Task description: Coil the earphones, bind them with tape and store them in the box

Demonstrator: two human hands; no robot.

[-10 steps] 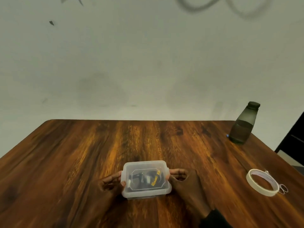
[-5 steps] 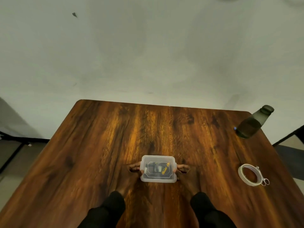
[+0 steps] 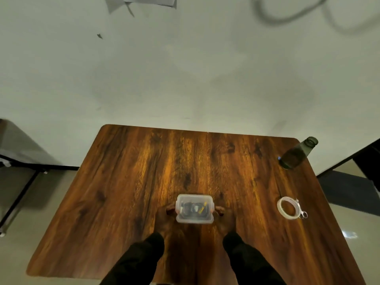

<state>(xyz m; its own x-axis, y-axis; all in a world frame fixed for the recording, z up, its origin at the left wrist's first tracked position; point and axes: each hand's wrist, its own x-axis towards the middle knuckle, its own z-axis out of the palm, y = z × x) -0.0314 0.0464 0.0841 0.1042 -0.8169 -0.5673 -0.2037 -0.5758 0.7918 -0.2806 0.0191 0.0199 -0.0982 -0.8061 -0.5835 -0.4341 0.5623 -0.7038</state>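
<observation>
A small clear plastic box (image 3: 194, 219) with its lid on sits on the wooden table (image 3: 127, 182), near the front middle. Through the lid I make out the dark coiled earphones (image 3: 192, 207) with a yellow strip. My left hand (image 3: 164, 220) holds the box's left end, fingers curled against its side. My right hand (image 3: 223, 220) holds the right end the same way. Both hands rest on the tabletop. A roll of white tape (image 3: 287, 207) lies flat at the right, away from both hands.
Small scissors (image 3: 303, 213) lie against the tape roll. A dark green bottle (image 3: 296, 154) stands at the table's far right corner. A pale wall rises behind the table; dark furniture stands on the floor on both sides.
The view has pulled back and higher, so the whole table and both black sleeves now show. The box and both hands on its ends look unchanged.
</observation>
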